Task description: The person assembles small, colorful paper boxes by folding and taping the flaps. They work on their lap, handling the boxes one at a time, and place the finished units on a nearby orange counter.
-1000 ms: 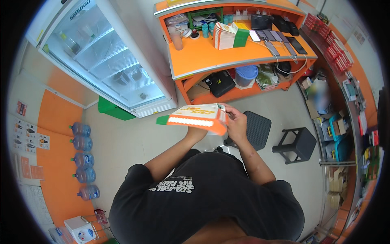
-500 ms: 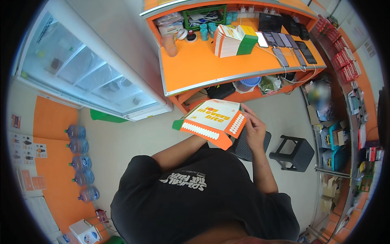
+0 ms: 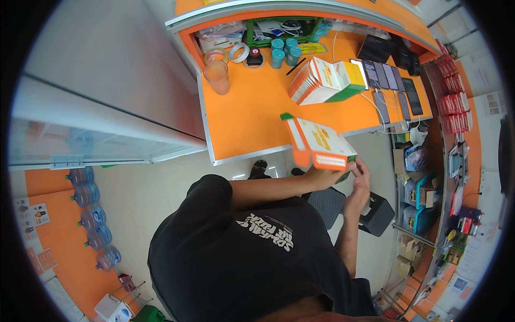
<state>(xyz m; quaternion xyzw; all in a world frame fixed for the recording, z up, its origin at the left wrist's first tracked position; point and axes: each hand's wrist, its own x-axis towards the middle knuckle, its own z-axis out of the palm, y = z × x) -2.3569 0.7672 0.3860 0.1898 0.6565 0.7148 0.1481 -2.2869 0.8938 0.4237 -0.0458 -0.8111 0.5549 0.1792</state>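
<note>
Nearest the camera, wearing a black printed shirt (image 3: pixel 252 252), both forearms reaching up and to the right from the lower edge. Just beyond the chest, holding an orange and white carton (image 3: pixel 320 143) with a green end flap, tilted in the air over the front edge of the orange counter (image 3: pixel 241 123). Left hand (image 3: pixel 328 175) closing around the carton's lower near corner, fingers wrapped under it; right hand (image 3: pixel 360 177) curling against the same end from the right, fingertips touching the green flap. Carton's inside not showing, so contents cannot be told.

Below the hands, standing on the pale floor: a dark stool (image 3: pixel 378 214) and a grey textured pad (image 3: pixel 326 204).

Further out on the counter, lying on its side: an open box (image 3: pixel 343 78) with green and yellow faces, packed with a row of flat orange and white cartons (image 3: pixel 308 83). Left of that, standing upright: a clear orange cup (image 3: pixel 217 77), apparently holding nothing visible. Behind it, lying flat: two tape rolls (image 3: pixel 228 53) and a cluster of teal-capped bottles (image 3: pixel 284 51). At the back, sitting under the shelf: a green basket (image 3: pixel 273 32) holding papers and cables. Along the right, lying side by side: several dark phones (image 3: pixel 391 80).

Far left, lining the orange wall: large water jugs (image 3: pixel 91 214).
</note>
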